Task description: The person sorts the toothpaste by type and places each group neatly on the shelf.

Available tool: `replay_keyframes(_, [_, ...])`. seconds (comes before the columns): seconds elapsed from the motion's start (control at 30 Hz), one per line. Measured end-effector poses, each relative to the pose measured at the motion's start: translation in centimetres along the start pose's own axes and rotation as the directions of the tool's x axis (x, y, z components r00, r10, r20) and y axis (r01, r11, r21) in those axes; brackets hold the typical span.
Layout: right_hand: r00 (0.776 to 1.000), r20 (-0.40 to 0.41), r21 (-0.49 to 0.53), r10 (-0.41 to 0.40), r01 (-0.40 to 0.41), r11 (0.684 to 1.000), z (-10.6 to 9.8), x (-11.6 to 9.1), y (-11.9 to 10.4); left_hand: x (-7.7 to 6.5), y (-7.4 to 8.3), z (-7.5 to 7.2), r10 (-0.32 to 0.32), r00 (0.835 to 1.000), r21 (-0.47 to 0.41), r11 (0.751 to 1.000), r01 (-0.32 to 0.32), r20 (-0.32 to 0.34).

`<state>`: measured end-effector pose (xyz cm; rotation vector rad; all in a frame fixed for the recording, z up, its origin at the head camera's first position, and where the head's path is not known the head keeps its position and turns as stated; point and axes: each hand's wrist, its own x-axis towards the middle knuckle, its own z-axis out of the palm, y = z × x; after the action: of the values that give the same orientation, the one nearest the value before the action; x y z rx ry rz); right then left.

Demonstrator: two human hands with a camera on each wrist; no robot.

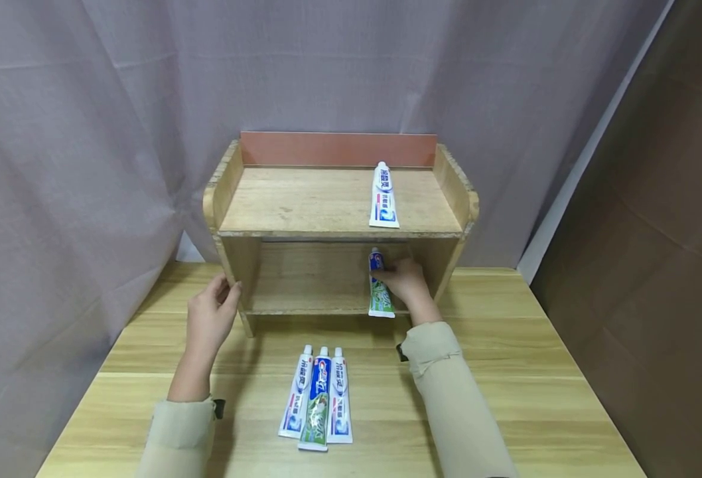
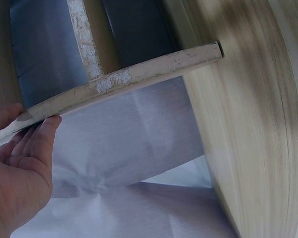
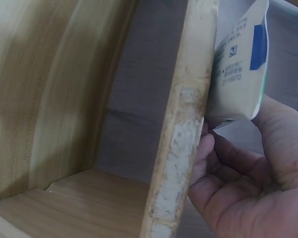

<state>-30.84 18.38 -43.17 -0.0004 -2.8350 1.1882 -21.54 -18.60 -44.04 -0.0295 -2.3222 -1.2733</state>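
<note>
A two-tier wooden shelf stands on the table. My left hand grips its left side panel, and the left wrist view shows thumb and fingers on either face of the panel edge. On the lower tier, toward the right, my right hand holds a blue-and-green toothpaste tube, cap toward the back. The right wrist view shows the tube's printed white back by the shelf board's worn edge. A white-and-blue toothpaste tube lies on the upper tier, right of centre.
In front of the shelf, two white toothpaste tubes and a blue-and-green one lie close together on the wooden table. Grey cloth hangs behind, and a brown panel rises at the right.
</note>
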Motion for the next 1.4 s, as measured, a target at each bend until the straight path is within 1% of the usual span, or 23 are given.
replay_keyframes(0.07, [1.000,-0.004,0.003,0.006,-0.006,1.000,-0.04,-0.04,-0.09,0.03,0.03,0.01,0.003,1.000,-0.001,1.000,-0.003,-0.001])
replay_keyframes(0.3, [0.999,0.029,0.006,0.037,-0.037,0.999,-0.21,-0.38,-0.18,0.00,0.14,-0.03,0.011,1.000,-0.008,1.000,-0.011,-0.003])
replay_keyframes(0.43, [0.998,0.033,0.013,0.046,-0.047,0.999,-0.15,-0.40,-0.11,-0.06,0.15,-0.07,0.009,1.000,-0.013,1.000,-0.009,-0.001])
replay_keyframes(0.87, [0.998,0.036,0.048,0.046,-0.048,0.998,-0.02,-0.64,0.17,-0.09,0.15,-0.06,-0.012,1.000,-0.010,1.000,0.012,0.002])
replay_keyframes(1.4, [0.999,0.027,0.064,0.024,-0.025,0.998,0.03,-0.73,0.45,-0.05,0.13,-0.01,0.010,1.000,-0.011,1.000,-0.011,-0.008])
